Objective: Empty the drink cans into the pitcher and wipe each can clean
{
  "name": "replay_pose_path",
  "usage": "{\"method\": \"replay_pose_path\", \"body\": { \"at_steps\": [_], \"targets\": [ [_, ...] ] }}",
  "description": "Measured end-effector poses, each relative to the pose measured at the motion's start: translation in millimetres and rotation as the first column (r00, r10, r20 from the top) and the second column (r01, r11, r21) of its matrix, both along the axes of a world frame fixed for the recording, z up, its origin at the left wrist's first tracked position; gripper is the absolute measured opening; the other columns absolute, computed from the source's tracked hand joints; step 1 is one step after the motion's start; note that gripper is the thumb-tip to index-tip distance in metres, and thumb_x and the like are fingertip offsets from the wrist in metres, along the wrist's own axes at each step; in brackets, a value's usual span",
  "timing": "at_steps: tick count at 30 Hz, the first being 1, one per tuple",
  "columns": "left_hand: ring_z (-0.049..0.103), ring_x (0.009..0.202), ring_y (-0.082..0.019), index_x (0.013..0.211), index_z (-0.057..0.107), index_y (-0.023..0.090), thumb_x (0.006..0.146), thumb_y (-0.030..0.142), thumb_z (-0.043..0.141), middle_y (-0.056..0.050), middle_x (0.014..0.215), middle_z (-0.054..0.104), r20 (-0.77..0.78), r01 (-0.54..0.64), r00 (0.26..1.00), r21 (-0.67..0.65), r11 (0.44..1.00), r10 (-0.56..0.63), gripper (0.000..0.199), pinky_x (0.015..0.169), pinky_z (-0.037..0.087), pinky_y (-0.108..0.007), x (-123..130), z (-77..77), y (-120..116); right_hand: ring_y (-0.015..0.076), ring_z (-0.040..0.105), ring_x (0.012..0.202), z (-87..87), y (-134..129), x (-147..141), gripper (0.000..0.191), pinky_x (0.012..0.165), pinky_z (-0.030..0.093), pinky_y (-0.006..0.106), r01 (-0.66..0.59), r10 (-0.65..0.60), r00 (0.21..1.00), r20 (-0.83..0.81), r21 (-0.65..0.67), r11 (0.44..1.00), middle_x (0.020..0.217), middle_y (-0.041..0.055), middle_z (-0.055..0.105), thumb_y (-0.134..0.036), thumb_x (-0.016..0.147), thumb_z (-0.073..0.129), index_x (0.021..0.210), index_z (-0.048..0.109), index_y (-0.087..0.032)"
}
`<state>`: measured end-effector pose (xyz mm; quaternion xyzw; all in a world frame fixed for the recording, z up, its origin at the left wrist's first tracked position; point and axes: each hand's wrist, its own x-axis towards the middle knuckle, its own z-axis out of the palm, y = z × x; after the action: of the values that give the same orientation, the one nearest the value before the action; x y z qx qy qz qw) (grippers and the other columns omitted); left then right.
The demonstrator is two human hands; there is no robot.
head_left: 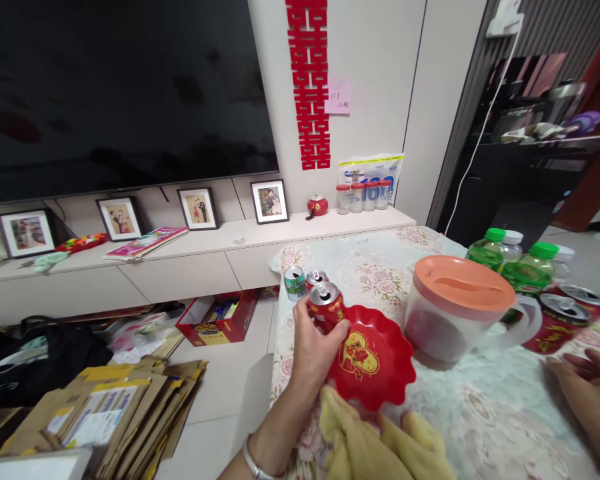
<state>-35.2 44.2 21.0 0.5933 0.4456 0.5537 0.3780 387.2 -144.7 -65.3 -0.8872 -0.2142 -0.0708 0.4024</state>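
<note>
My left hand (314,350) is wrapped round a red drink can (327,303) at the table's left side. Just behind that can stand another red can (316,278) and a green can (294,285). Beside my left hand lies a red scalloped plate (390,363) with a gold heart print. A crumpled yellow cloth (355,440) rests against the plate's near edge. At the right, my right hand (587,393) has its fingers apart and holds nothing. It is nearest to a red can (555,323), with one more red can (587,300) behind.
A plastic pitcher (437,333) with an orange lid stands mid-table. Several bottles with green (530,267) and white caps are behind it. Small jars (363,198) and framed photos (270,202) line the low cabinet (215,267). Cardboard parcels (115,407) cover the floor at left.
</note>
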Motion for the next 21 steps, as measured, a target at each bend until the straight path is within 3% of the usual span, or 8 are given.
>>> {"method": "replay_pose_path", "body": {
  "at_steps": [3, 6, 10, 15, 18, 21],
  "targets": [
    [0.066, 0.126, -0.027, 0.132, 0.054, 0.023, 0.071, 0.023, 0.087, -0.01, 0.129, 0.066, 0.058, 0.106, 0.993, -0.092, 0.99, -0.101, 0.07, 0.114, 0.051, -0.044, 24.3, 7.3, -15.1, 0.0482, 0.069, 0.115, 24.2, 7.1, -15.6, 0.092, 0.1, 0.047, 0.061, 0.081, -0.088, 0.985, -0.147, -0.054, 0.995, 0.105, 0.0235, 0.077, -0.06, 0.07, 0.055, 0.15, 0.062, -0.016],
    [0.067, 0.128, -0.027, 0.13, 0.053, 0.025, 0.07, 0.02, 0.085, -0.007, 0.129, 0.066, 0.041, 0.098, 0.995, -0.163, 0.982, -0.093, 0.069, 0.114, 0.051, -0.042, 40.5, 5.4, -25.7, 0.0456, 0.07, 0.119, 31.9, 11.2, -18.5, 0.088, 0.106, 0.048, 0.054, 0.091, -0.096, 0.979, -0.181, -0.038, 0.995, 0.109, 0.0202, 0.078, -0.057, 0.069, 0.055, 0.142, 0.066, -0.009],
    [0.069, 0.125, -0.025, 0.128, 0.049, 0.027, 0.071, 0.017, 0.081, -0.006, 0.13, 0.068, -0.008, 0.071, 0.997, -0.233, 0.97, -0.075, 0.067, 0.111, 0.054, -0.041, 47.5, -7.4, -32.3, 0.0425, 0.07, 0.119, 31.8, 9.7, -19.8, 0.071, 0.112, 0.045, 0.048, 0.105, -0.091, 0.974, -0.206, 0.056, 0.993, 0.105, 0.0163, 0.079, -0.054, 0.067, 0.059, 0.125, 0.072, -0.015],
    [0.069, 0.124, -0.026, 0.129, 0.047, 0.025, 0.072, 0.018, 0.078, -0.009, 0.13, 0.069, -0.03, 0.055, 0.997, -0.245, 0.968, -0.064, 0.066, 0.113, 0.053, -0.044, 44.3, -19.1, -33.9, 0.0397, 0.071, 0.103, 35.6, 8.2, -34.5, 0.047, 0.109, 0.046, 0.053, 0.133, -0.077, 0.973, -0.218, 0.255, 0.958, 0.083, 0.0103, 0.074, -0.055, 0.062, 0.069, 0.095, 0.074, -0.021],
    [0.068, 0.125, -0.028, 0.128, 0.047, 0.025, 0.072, 0.022, 0.077, -0.011, 0.13, 0.067, -0.046, 0.05, 0.997, -0.225, 0.973, -0.062, 0.064, 0.113, 0.053, -0.048, 42.4, -24.2, -35.1, 0.0321, 0.07, 0.086, 37.4, 12.7, -50.8, 0.049, 0.1, 0.051, 0.054, 0.096, -0.002, 0.976, -0.22, 0.418, 0.903, 0.077, 0.0053, 0.072, -0.061, 0.062, 0.072, 0.091, 0.074, -0.021],
    [0.067, 0.128, -0.029, 0.128, 0.048, 0.025, 0.072, 0.023, 0.075, -0.011, 0.132, 0.065, -0.054, 0.054, 0.996, -0.178, 0.983, -0.065, 0.062, 0.115, 0.051, -0.052, 42.0, -30.2, -36.2, 0.0258, 0.069, 0.079, 38.9, 20.5, -67.4, 0.051, 0.092, 0.055, 0.05, 0.019, 0.135, 0.966, -0.22, 0.582, 0.813, 0.08, 0.0038, 0.073, -0.064, 0.065, 0.077, 0.092, 0.073, -0.021]
  ]
}}
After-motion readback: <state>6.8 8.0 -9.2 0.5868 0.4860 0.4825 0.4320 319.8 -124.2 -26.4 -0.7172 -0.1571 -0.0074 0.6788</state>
